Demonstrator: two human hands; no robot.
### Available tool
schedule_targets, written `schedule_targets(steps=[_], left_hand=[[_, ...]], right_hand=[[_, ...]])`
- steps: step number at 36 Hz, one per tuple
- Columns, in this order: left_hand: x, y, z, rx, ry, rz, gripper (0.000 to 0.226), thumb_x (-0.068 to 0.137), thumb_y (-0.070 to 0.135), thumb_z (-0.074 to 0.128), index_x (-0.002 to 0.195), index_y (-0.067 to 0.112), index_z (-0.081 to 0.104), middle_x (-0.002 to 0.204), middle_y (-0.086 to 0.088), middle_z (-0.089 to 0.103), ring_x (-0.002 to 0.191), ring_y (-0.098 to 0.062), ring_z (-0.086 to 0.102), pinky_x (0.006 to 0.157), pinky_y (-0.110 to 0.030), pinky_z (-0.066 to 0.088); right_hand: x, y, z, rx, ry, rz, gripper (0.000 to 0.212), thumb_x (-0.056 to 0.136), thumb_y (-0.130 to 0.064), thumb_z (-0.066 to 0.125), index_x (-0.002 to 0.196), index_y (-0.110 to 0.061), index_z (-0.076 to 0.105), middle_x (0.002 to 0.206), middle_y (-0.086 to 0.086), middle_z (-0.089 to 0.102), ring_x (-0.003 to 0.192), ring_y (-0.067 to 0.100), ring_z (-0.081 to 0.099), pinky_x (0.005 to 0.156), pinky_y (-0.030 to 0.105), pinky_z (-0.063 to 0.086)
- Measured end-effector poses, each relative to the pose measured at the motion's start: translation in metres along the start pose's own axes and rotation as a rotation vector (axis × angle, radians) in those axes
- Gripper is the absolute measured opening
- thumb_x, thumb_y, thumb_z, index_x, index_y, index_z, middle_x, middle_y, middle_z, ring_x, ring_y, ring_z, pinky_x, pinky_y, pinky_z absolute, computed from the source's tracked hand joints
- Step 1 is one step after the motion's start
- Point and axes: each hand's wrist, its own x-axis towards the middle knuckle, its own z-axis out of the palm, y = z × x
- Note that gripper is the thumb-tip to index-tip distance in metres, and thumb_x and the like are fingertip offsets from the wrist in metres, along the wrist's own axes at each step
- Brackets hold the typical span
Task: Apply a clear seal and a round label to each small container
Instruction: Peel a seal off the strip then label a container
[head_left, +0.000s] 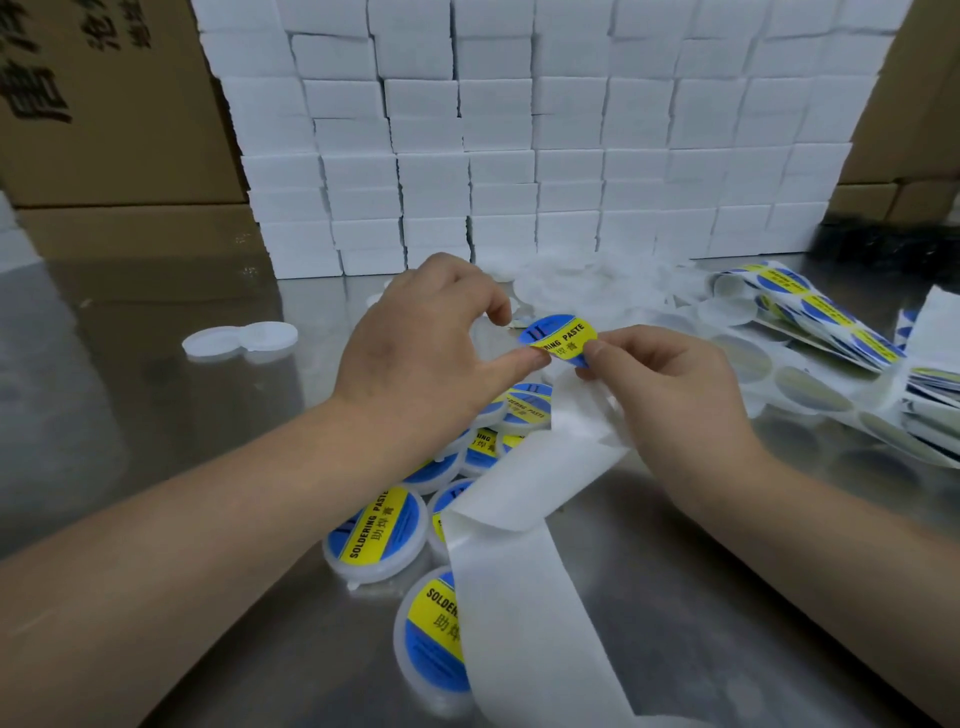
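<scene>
Your right hand (670, 374) pinches the round label (558, 338); your left hand (431, 338) grips a small container (489, 343) beside it, above labelled containers (374, 530) on the table (208, 415).

Both bare forearms reach in from the lower corners, converging mid-frame. Left hand (431, 338) back-up, thumb and forefinger curled, pinching one edge of round label (558, 338). Right hand (670, 379) pinches opposite edge, fingers curled.

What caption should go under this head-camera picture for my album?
The left hand and right hand pinch a round label above labelled containers on a steel table.
</scene>
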Motion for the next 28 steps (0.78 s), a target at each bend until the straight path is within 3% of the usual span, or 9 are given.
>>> schedule_targets(steps=[4,9,12,14,17,20,24,25,28], left_hand=[[0.002,-0.006,0.005,0.075,-0.045,-0.026,0.033,0.068,0.047,0.069,0.081,0.03,0.043,0.096,0.014,0.038,0.089,-0.008,0.038,0.061,-0.019,0.019],[0.005,-0.015,0.009,0.13,-0.07,-0.158,0.022,0.079,0.033,0.058,0.085,0.026,0.038,0.092,0.01,0.038,0.087,-0.013,0.035,0.065,-0.026,0.022],[0.009,-0.012,0.006,-0.195,-0.09,-0.363,0.009,0.086,0.031,0.042,0.083,0.023,0.043,0.077,0.008,0.043,0.079,-0.024,0.046,0.057,-0.03,0.029],[0.012,-0.008,0.004,-0.471,-0.072,-0.502,0.019,0.092,0.026,0.036,0.082,0.021,0.051,0.083,0.006,0.048,0.086,-0.023,0.051,0.061,-0.028,0.034],[0.014,-0.005,0.003,-0.719,-0.036,-0.702,0.034,0.088,0.026,0.036,0.066,0.029,0.062,0.09,0.005,0.054,0.077,-0.014,0.048,0.07,-0.03,0.04],[0.016,-0.008,0.006,-0.76,-0.022,-0.715,0.033,0.086,0.018,0.04,0.069,0.03,0.066,0.089,0.008,0.055,0.077,-0.012,0.049,0.068,-0.028,0.041],[0.019,-0.01,0.011,-0.732,-0.067,-0.67,0.032,0.086,0.004,0.049,0.109,0.024,0.059,0.093,0.008,0.055,0.081,-0.006,0.053,0.065,-0.021,0.042],[0.019,-0.011,0.011,-0.742,-0.066,-0.673,0.031,0.086,0.004,0.051,0.109,0.022,0.058,0.095,0.004,0.057,0.084,-0.01,0.057,0.072,-0.023,0.047],[0.017,-0.009,0.01,-0.861,-0.083,-0.692,0.021,0.089,0.003,0.053,0.084,0.021,0.06,0.087,0.002,0.064,0.085,-0.017,0.063,0.086,-0.035,0.052]], right_hand=[[-0.001,0.0,0.001,-0.028,-0.023,0.0,0.028,0.084,-0.017,0.061,0.066,-0.035,0.071,0.062,-0.009,0.066,0.061,0.007,0.057,0.062,0.026,0.046],[0.001,0.0,-0.002,-0.017,0.028,0.002,0.028,0.085,-0.018,0.06,0.065,-0.034,0.07,0.062,-0.012,0.067,0.059,0.003,0.056,0.061,0.025,0.044],[0.002,-0.001,-0.002,0.019,0.026,0.022,0.027,0.085,-0.018,0.06,0.064,-0.032,0.071,0.063,-0.01,0.067,0.06,0.006,0.058,0.061,0.025,0.046],[0.0,-0.002,-0.001,0.048,-0.014,0.023,0.031,0.085,-0.016,0.059,0.064,-0.034,0.071,0.063,-0.011,0.068,0.059,0.005,0.059,0.06,0.022,0.047],[-0.003,-0.003,0.001,0.101,-0.073,0.017,0.033,0.086,-0.011,0.059,0.064,-0.033,0.072,0.062,-0.012,0.068,0.056,0.001,0.059,0.055,0.015,0.047],[-0.003,-0.003,0.0,0.121,-0.101,0.015,0.031,0.085,-0.011,0.059,0.064,-0.03,0.072,0.061,-0.01,0.068,0.057,0.003,0.059,0.055,0.015,0.047],[-0.004,-0.004,0.0,0.154,-0.141,0.006,0.035,0.086,-0.007,0.058,0.064,-0.031,0.072,0.061,-0.011,0.068,0.057,0.002,0.06,0.055,0.015,0.047],[-0.004,-0.004,0.001,0.164,-0.154,0.005,0.037,0.086,-0.006,0.057,0.063,-0.031,0.072,0.061,-0.012,0.068,0.057,0.002,0.061,0.055,0.014,0.047],[-0.005,-0.006,0.001,0.194,-0.189,0.006,0.041,0.086,-0.002,0.055,0.062,-0.03,0.072,0.06,-0.012,0.068,0.056,0.001,0.061,0.054,0.012,0.046]])
